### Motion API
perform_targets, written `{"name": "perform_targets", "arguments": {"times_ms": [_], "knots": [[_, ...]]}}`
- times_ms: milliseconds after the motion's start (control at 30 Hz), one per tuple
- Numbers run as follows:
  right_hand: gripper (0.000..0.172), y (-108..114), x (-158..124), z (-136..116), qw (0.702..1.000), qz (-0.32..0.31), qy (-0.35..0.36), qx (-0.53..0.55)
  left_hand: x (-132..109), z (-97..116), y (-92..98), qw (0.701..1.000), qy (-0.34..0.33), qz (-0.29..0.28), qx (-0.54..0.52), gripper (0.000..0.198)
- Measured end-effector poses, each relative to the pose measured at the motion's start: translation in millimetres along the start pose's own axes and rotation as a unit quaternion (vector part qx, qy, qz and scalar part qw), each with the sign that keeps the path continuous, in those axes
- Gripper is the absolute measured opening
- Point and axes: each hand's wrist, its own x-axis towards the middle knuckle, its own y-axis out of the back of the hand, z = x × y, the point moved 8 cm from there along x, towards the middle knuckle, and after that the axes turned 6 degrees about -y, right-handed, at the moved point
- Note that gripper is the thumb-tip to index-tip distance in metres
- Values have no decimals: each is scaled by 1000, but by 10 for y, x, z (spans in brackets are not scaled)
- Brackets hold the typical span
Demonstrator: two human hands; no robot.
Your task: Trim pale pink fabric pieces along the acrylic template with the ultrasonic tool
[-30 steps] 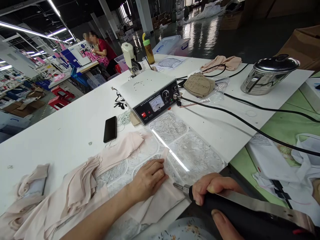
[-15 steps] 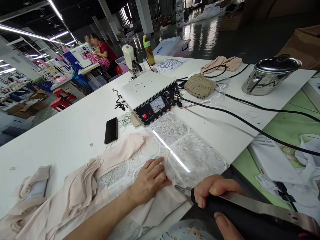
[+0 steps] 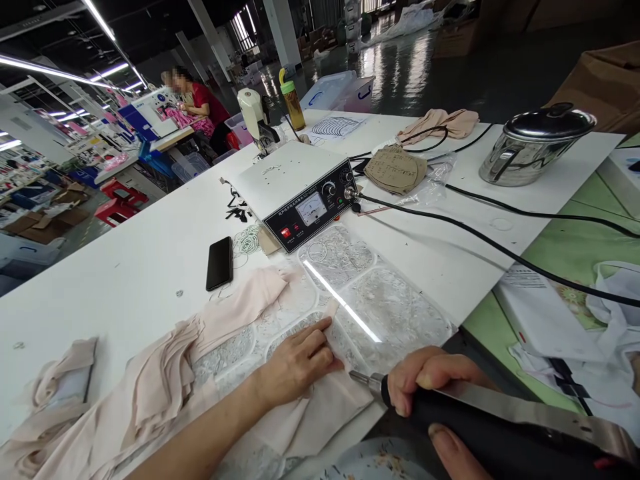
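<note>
A piece of pale pink fabric [image 3: 325, 407] lies over a clear patterned mat [image 3: 400, 307] at the table's near edge. My left hand [image 3: 300, 360] presses and grips it from above, index finger stretched forward along a narrow end of the cloth, the other fingers bent. In my right hand [image 3: 435, 380] is a handheld ultrasonic tool [image 3: 500, 420] with a black grip and a slim metal tip. That tip points left, close beside the fabric and my left fingertips; whether it touches the cloth I cannot tell. A layered stack of pink fabric pieces [image 3: 165, 380] lies left of my hand.
Beyond the mat stands a control box [image 3: 310, 207], its black cable [image 3: 450, 247] running right. Around it are a phone [image 3: 219, 263], cardboard templates [image 3: 395, 169], a lidded steel pot [image 3: 535, 147] and a bottle [image 3: 293, 107]. A person in red [image 3: 205, 100] sits at a sewing machine farther off.
My left fingers have shifted slightly, the index finger now stretched forward and the others more bent. My right hand and the tool stay in place. The view has turned a little.
</note>
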Motion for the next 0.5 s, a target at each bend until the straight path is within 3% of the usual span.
{"name": "perform_targets", "arguments": {"times_ms": [200, 500], "knots": [[14, 63, 96, 114, 998, 39, 58, 7, -12, -11, -5, 1000, 5, 2, 1, 31], [22, -115, 496, 400, 995, 13, 102, -18, -33, -20, 5, 1000, 11, 10, -5, 27]]}}
